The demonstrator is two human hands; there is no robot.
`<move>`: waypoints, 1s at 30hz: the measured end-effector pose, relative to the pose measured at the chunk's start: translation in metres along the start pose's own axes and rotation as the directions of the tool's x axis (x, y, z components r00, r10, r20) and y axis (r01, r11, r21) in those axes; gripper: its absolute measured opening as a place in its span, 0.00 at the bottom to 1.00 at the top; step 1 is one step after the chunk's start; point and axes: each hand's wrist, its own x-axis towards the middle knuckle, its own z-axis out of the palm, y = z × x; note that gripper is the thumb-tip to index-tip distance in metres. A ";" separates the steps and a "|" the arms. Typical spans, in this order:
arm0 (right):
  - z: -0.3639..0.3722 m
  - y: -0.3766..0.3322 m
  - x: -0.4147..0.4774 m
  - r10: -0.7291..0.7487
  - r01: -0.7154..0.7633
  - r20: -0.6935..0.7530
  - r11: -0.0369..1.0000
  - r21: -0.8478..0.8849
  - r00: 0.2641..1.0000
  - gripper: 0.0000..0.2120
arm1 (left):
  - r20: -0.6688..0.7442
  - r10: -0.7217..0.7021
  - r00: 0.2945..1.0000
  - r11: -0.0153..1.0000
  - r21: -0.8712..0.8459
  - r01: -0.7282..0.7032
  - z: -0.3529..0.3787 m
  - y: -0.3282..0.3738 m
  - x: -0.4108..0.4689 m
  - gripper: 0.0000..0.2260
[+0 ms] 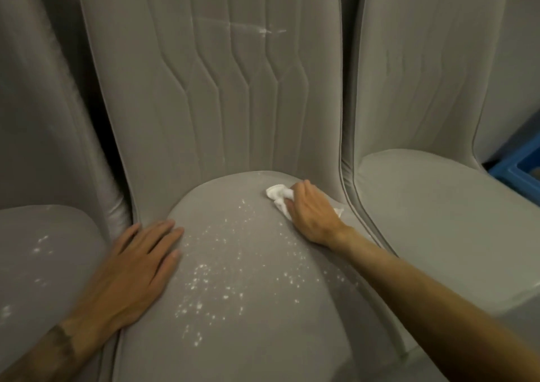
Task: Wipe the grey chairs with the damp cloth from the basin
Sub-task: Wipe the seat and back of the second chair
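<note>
A grey upholstered chair [204, 113] fills the middle of the view. White specks [222, 267] are scattered over its seat, and a white streak [263, 30] marks its backrest. My right hand [312, 212] presses a crumpled white cloth [279, 197] against the back right of the seat. My left hand [137, 267] lies flat on the seat's left edge, fingers spread, holding nothing.
A second grey chair [432, 206] stands close on the right. A third grey chair [41, 253] on the left has white specks on its seat. A blue container [517, 168] shows at the right edge behind the right chair.
</note>
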 end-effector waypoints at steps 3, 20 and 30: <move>-0.010 0.018 0.012 0.160 -0.162 -0.026 0.982 -0.099 0.987 0.14 | 0.000 -0.004 1.000 1.000 -0.012 0.004 -0.001 -0.002 0.000 0.25; 0.022 -0.043 -0.005 -0.137 0.135 0.016 0.987 0.085 0.990 0.17 | 0.076 -0.106 0.991 0.984 -0.133 0.116 -0.007 0.012 -0.021 0.27; 0.019 -0.051 0.022 0.020 -0.016 -0.035 0.992 0.126 0.999 0.17 | 0.062 -0.169 0.984 0.966 -0.185 0.178 -0.001 0.011 -0.019 0.26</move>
